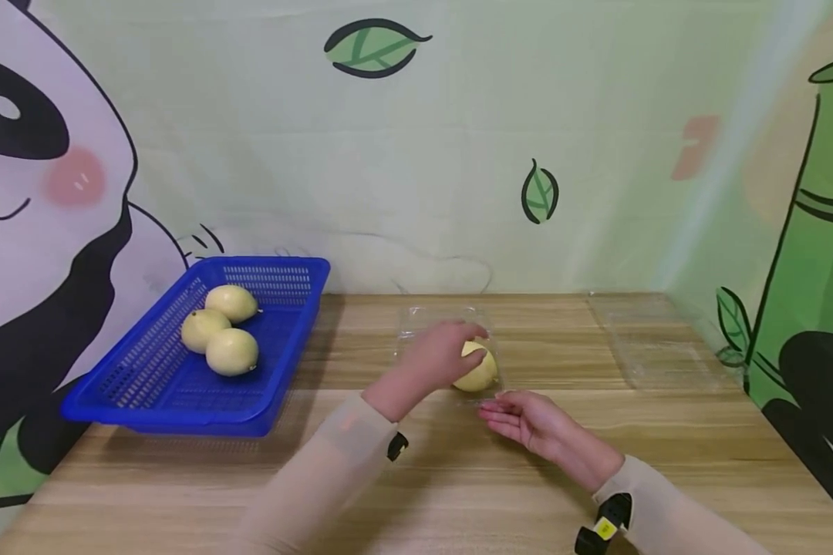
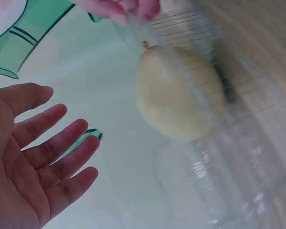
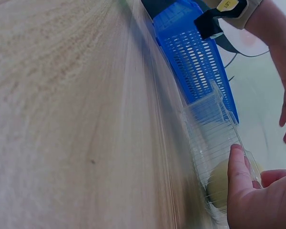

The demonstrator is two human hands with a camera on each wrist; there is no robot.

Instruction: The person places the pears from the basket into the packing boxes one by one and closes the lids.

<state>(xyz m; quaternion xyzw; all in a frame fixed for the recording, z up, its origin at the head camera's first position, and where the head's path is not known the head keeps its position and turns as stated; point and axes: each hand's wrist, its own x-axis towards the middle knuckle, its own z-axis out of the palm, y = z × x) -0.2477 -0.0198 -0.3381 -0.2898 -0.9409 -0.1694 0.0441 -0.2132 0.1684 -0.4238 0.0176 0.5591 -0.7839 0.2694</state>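
A clear plastic container [image 3: 210,126] sits on the wooden table, with one pale yellow pear [image 1: 479,375] in its right end. My right hand [image 1: 537,425] pinches the container's near right rim between thumb and fingers. Above the container is my left hand [image 1: 439,356], fingers spread and slightly bent. In the left wrist view that left hand [image 2: 43,157] is apart from the pear [image 2: 176,95], palm showing, with nothing in it. The pear's stem points towards the right hand's fingers [image 2: 148,7].
At the left stands a blue perforated basket [image 1: 278,389] holding three more pears [image 1: 232,352]. Another clear plastic piece [image 1: 666,339], seemingly a container or lid, lies at the back right. A cloth printed with a panda and bamboo [image 1: 444,139] hangs behind the table.
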